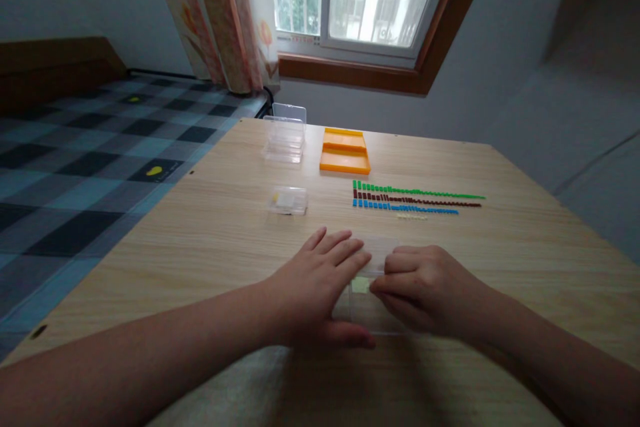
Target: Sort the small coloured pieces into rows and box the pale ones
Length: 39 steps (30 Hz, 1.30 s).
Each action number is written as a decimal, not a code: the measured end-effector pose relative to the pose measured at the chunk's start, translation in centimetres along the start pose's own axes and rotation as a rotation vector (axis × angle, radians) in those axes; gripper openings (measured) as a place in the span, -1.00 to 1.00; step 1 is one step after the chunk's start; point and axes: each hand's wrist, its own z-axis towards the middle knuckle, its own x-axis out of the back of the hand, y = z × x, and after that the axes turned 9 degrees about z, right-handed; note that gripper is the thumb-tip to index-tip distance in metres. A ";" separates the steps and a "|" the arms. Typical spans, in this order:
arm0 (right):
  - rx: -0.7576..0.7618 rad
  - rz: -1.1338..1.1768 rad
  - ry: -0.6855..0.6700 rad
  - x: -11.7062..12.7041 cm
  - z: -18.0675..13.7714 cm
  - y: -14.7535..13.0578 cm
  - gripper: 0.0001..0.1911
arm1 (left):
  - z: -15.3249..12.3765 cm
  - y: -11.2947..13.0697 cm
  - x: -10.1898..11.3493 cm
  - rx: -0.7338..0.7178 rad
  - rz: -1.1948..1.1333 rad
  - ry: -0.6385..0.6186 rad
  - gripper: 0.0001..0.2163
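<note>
Lower centre: my left hand (320,287) lay flat, fingers spread, on a clear flat plastic case (367,310) | my right hand (425,290) pinched narrowly at its pale-green label | green, brown and blue bead rows (405,198) lay centre-right, apparently untouched.

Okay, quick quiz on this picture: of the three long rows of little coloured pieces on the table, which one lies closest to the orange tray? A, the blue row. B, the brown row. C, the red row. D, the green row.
D: the green row lies right below the orange tray, with the brown row and then the blue row nearer the hands.
</note>
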 end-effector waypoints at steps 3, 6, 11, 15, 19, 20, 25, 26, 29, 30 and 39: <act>0.001 -0.009 0.002 -0.1 -0.1 0.0 -0.74 | 0.0 0.0 0.0 0.002 -0.001 0.001 -0.06; -0.005 -0.027 0.006 -0.2 -0.1 0.0 -0.74 | 0.0 0.0 -0.1 -0.001 -0.004 0.010 -0.08; -0.003 -0.031 0.006 -0.1 0.1 -0.1 -0.73 | 0.0 -0.1 -0.3 -0.001 0.009 0.024 -0.07; 0.007 -0.005 0.006 0.3 0.2 -0.2 -0.72 | 0.0 -0.1 -0.3 -0.009 0.010 0.033 -0.07; 0.035 0.066 -0.039 0.6 0.1 -0.5 -0.74 | 0.0 -0.1 -0.2 -0.008 0.009 0.021 -0.07; 0.041 0.078 -0.058 0.6 0.0 -0.6 -0.75 | 0.0 -0.1 -0.1 -0.007 0.009 0.018 -0.07; 0.039 0.072 -0.113 0.5 0.1 -0.8 -0.78 | 0.0 0.0 0.0 -0.014 0.012 0.009 -0.07; 0.036 0.067 -0.115 0.5 0.1 -0.8 -0.79 | 0.0 0.0 0.0 -0.014 0.012 0.007 -0.06; 0.029 0.053 -0.122 0.4 0.2 -0.7 -0.78 | 0.0 -0.1 -0.1 -0.013 0.016 0.009 -0.05; 0.030 0.050 -0.123 0.3 0.2 -0.7 -0.78 | 0.0 -0.1 -0.1 -0.013 0.017 0.012 -0.05; 0.035 0.031 -0.097 0.0 0.4 -0.6 -0.77 | 0.0 -0.1 -0.2 -0.014 0.009 0.028 -0.06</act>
